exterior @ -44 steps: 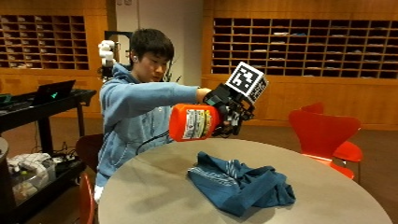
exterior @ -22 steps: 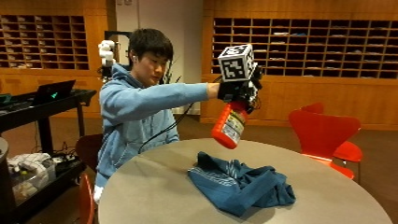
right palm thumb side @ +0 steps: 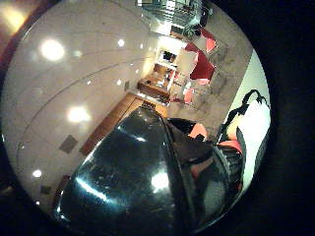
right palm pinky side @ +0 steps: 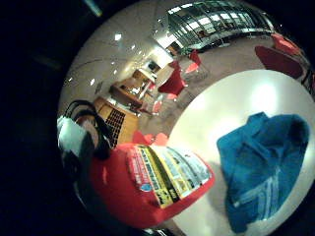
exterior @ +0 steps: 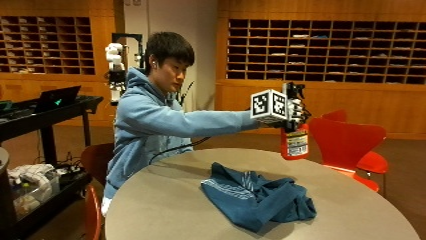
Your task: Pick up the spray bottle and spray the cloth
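- Outside view: a person in a light blue hoodie [exterior: 156, 130] sits at the round counter [exterior: 166, 200] with the right arm stretched out over it. The gloved right hand [exterior: 293, 112] is wrapped round the top of the red spray bottle [exterior: 294, 142] and holds it upright in the air, above the far part of the counter and clear of its surface. The blue cloth [exterior: 256, 197] lies crumpled on the counter, nearer the camera than the bottle and apart from it. An orange chair [exterior: 346, 142] stands behind the counter, just beyond the bottle. A dark cart [exterior: 40, 112] with a laptop on it stands to the side of the person.
- Right little finger side palm view: the spray bottle [right palm pinky side: 147, 187] fills the part nearest the palm, its red body and printed label facing the camera. Beyond it lies the pale counter [right palm pinky side: 211, 113] with the blue cloth [right palm pinky side: 261, 167] spread on it.
- Right thumb side palm view: a dark, shiny rounded shape, close to the palm, blocks most of the picture; what it is cannot be told. A strip of the counter [right palm thumb side: 256, 83] shows at the edge.
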A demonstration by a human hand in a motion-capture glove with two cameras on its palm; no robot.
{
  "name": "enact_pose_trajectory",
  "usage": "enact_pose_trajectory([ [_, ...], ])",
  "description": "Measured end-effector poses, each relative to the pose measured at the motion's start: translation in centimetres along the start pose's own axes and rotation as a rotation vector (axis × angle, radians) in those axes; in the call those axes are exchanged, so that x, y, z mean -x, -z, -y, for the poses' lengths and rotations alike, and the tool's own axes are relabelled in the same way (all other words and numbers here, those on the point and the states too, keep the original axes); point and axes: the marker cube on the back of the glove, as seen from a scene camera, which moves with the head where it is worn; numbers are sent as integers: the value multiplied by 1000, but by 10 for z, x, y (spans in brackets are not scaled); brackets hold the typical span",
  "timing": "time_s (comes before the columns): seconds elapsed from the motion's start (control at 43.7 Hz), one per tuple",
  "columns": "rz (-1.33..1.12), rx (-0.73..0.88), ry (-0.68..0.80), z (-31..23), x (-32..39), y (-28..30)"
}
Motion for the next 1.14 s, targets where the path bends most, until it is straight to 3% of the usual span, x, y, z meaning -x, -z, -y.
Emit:
enact_pose_trajectory([
  [0.275,36,-81,-70,-6,-59,-67],
  [0.527,6,67,-39,-16,-80,-93],
  [0.779,-60,265,8,-37,-81,-54],
  [1.145,176,117,47,-74,-53,30],
])
